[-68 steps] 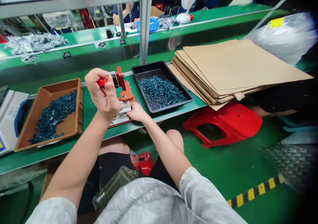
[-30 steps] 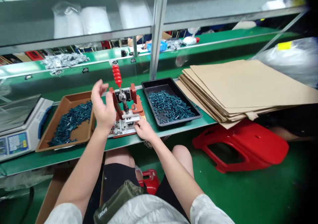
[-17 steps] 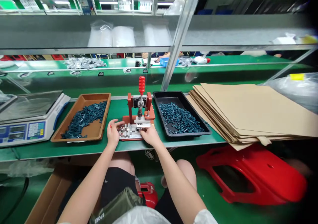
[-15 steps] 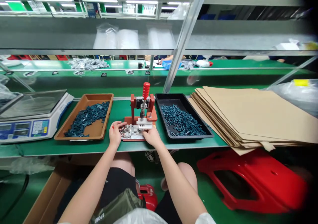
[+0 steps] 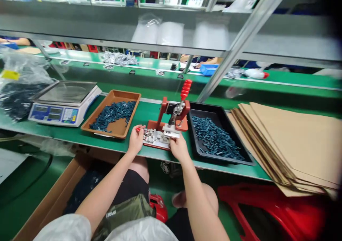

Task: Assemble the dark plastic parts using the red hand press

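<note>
A hand press (image 5: pixel 162 112) with a red lever grip (image 5: pixel 186 89) stands in front of me on the bench. My left hand (image 5: pixel 136 140) is closed round a small red handle (image 5: pixel 138 129) at the left end of its metal fixture (image 5: pixel 151 135). On the other side, my right hand (image 5: pixel 179 148) is closed at the fixture's right end, fingertips under the pale pressing block (image 5: pixel 171 131); what they grip is hidden. To the left, a brown tray (image 5: pixel 121 131) holds dark teal pieces (image 5: pixel 113 113). A black tray (image 5: pixel 196 155) with slim teal pieces (image 5: pixel 215 137) is on the right.
A weighing scale (image 5: pixel 64 104) and a clear bag of dark parts (image 5: pixel 18 95) stand at the left. Stacked cardboard sheets (image 5: pixel 299 137) overhang the bench edge at the right, above a red stool (image 5: pixel 253 202). A metal post (image 5: pixel 240 48) rises behind the black tray.
My view has turned left and tilted, so the bench appears shifted right and the bag beside the scale shows more. Both hands stay at the fixture.
</note>
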The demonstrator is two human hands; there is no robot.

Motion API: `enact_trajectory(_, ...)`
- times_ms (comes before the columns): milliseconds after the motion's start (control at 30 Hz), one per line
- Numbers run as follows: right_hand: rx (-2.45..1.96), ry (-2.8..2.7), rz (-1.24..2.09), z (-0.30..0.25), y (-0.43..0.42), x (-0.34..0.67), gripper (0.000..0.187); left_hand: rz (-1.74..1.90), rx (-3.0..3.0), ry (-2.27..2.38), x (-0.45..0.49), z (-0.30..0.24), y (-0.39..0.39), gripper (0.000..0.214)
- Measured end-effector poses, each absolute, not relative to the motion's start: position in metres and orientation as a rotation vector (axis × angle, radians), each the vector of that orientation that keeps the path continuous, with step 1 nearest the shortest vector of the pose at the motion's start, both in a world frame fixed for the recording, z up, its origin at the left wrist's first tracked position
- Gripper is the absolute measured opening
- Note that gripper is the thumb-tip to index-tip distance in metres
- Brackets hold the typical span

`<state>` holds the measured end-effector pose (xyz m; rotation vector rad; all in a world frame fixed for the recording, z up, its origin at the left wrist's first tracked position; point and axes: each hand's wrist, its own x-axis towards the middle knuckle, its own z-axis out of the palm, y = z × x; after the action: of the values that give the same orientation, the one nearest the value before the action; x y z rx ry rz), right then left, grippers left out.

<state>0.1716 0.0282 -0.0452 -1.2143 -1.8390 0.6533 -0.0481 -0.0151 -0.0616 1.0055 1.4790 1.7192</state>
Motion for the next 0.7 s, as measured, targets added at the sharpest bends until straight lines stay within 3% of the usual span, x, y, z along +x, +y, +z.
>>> enact_trajectory(200,-1.209,-1.708,0.526,-0.043,-0.039,0.183,0.019,1.685,1.068,1.675,-0.040,-0.059,-0.058,0.047)
enact_trajectory(267,-1.129,-1.778,0.667,-0.046,-0.072,0.179,0.016,1.606,1.133,1.774,-0.027,-0.058,-0.099,0.050)
enact_trajectory(367,-0.965,-2.014,0.941,-0.050,-0.112,0.165,0.016,1.242,1.104,1.529,-0.001,-0.066,-0.153,0.046)
enact_trajectory(467,-0.884,-2.205,1.096,-0.047,-0.130,0.153,0.022,1.012,0.843,1.339,0.006,-0.082,-0.184,0.060)
enact_trajectory(600,-0.842,-2.311,1.096,-0.024,-0.114,0.164,0.046,1.040,0.685,1.587,-0.056,-0.110,-0.222,0.068)
enact_trajectory(700,-0.929,-2.165,0.776,0.000,-0.064,0.201,0.029,1.041,0.694,1.894,-0.152,-0.159,-0.239,0.072)
